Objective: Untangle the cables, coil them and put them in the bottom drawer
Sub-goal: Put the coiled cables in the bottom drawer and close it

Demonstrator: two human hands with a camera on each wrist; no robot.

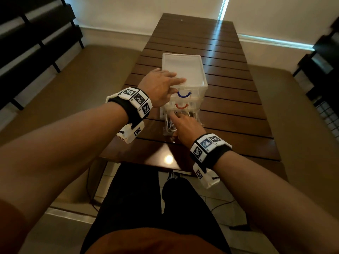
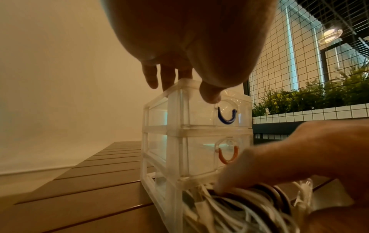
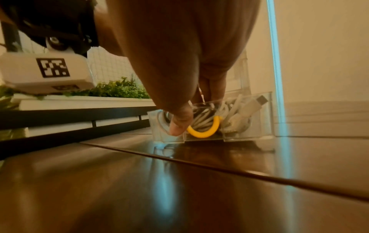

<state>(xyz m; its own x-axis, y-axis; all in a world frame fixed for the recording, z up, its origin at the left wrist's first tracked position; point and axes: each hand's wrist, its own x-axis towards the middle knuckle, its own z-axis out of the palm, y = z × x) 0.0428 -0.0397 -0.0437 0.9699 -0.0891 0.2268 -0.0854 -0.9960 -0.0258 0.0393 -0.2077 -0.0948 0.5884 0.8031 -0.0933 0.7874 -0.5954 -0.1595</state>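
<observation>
Drawer unit (image 1: 190, 70): clear plastic. Handles: top blue (image 1: 184, 95), middle red-orange (image 1: 181, 106), bottom yellow (image 3: 203, 129). Cables (image 3: 237, 112): white, some dark brown. Table (image 1: 229, 114): dark brown slats. Wristbands (image 1: 134, 101): black, with black-and-white square-code tags.

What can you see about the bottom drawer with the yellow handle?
The bottom drawer is clear plastic with a curved yellow handle. It is pulled out of the drawer unit and sits on the wooden table. White cables fill it. The right hand reaches in, fingers on the cables, thumb on its front.
</observation>
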